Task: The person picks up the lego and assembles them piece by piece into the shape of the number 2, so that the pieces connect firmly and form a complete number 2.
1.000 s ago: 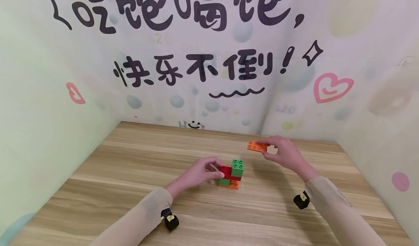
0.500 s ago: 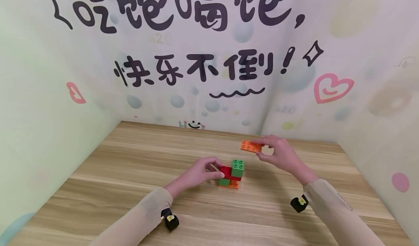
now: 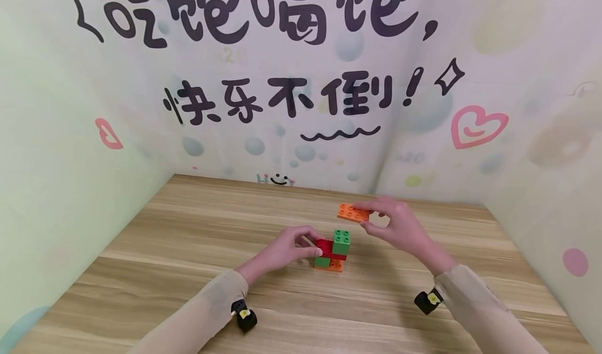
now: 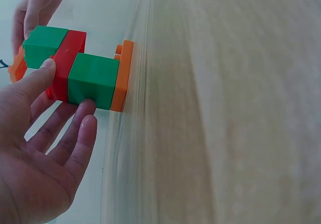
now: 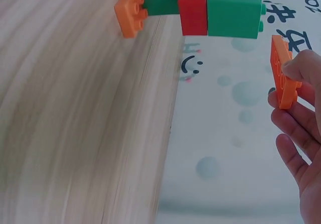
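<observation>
A stack of toy building bricks stands on the wooden table. At its base lies a flat orange brick [image 4: 123, 78], with a green brick [image 4: 92, 81] on one side of it. A flat red brick [image 3: 324, 248] lies over that, and a second green brick [image 3: 341, 242] tops the stack's right side. My left hand [image 3: 286, 248] pinches the red brick from the left, thumb in front. Above and slightly right of the stack, my right hand [image 3: 398, 222] holds another flat orange brick [image 5: 281, 76] by one end. A gap separates it from the upper green brick.
The wooden table [image 3: 202, 213] runs back to a printed cloth wall [image 3: 235, 155] close behind the bricks. Side walls close it in left and right. A black wrist camera [image 3: 245, 318] hangs under the left sleeve, another black camera [image 3: 428, 301] under the right.
My right hand has moved left with the flat orange brick, bringing it closer over the stack. The left hand and the stack have stayed in place.
</observation>
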Available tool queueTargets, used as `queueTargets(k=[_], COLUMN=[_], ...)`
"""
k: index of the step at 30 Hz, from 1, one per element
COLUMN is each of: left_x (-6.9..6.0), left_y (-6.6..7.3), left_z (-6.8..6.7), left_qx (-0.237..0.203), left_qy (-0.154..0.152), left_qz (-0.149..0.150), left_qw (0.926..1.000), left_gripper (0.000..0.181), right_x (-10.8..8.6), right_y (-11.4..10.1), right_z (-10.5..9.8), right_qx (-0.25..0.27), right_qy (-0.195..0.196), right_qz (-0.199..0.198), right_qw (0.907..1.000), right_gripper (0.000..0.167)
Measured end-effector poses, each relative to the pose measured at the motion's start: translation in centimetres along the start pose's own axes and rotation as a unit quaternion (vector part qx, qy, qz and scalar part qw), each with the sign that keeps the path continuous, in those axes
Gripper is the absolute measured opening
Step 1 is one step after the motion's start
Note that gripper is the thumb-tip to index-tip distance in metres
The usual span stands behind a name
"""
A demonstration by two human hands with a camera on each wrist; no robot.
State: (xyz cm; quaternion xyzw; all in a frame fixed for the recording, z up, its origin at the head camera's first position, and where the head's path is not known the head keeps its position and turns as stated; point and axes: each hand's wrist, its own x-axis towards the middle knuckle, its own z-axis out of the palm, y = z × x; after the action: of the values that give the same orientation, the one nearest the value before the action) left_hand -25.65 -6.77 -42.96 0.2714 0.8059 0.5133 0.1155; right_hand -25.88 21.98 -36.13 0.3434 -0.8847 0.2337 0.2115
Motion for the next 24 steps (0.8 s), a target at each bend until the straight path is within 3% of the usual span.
queueTargets(k=[12, 24], left_x=[-0.1, 0.0], left_y=[0.1, 0.0], left_z=[-0.1, 0.0], left_qx=[-0.009, -0.013], left_qy=[-0.004, -0.006], left_qz=[0.003, 0.002], left_qw=[0.9999, 0.9999], left_gripper=[0.022, 0.022], right_x=[0.1, 0.0], right_y=[-2.1, -2.8], right_z=[0.0, 0.5], right_qx=[0.028, 0.044], right_qy=[-0.006, -0.004], right_qz=[-0.005, -0.021], right_qw=[0.9996, 0.9988], right_gripper=[0.04, 0.041])
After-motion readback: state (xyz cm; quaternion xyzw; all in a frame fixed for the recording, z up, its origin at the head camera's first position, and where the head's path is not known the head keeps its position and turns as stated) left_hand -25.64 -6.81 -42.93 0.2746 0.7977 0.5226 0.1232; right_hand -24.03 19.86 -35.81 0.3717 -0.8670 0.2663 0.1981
